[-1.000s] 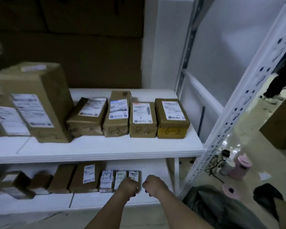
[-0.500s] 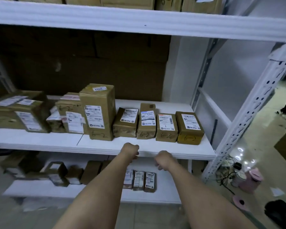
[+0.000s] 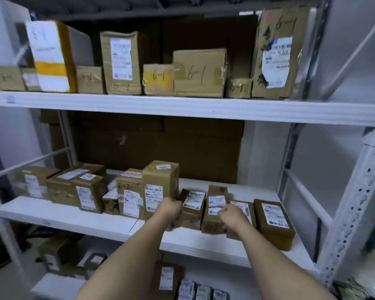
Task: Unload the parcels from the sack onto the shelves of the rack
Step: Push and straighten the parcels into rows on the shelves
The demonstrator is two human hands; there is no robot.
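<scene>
The row of small parcels (image 3: 193, 210) lies on the middle shelf (image 3: 117, 226), long axes running front to back, directly ahead of both hands: left hand (image 3: 170, 210) grips the leftmost, right hand (image 3: 233, 215) curls over the third.

The parcels (image 3: 160, 187) are brown cardboard, wrapped in shiny clear tape with white paper labels (image 3: 153, 198) stuck on. The shelves (image 3: 95, 224) look smooth, matt white, and the rack's upright (image 3: 355, 213) is white-painted perforated metal.
</scene>
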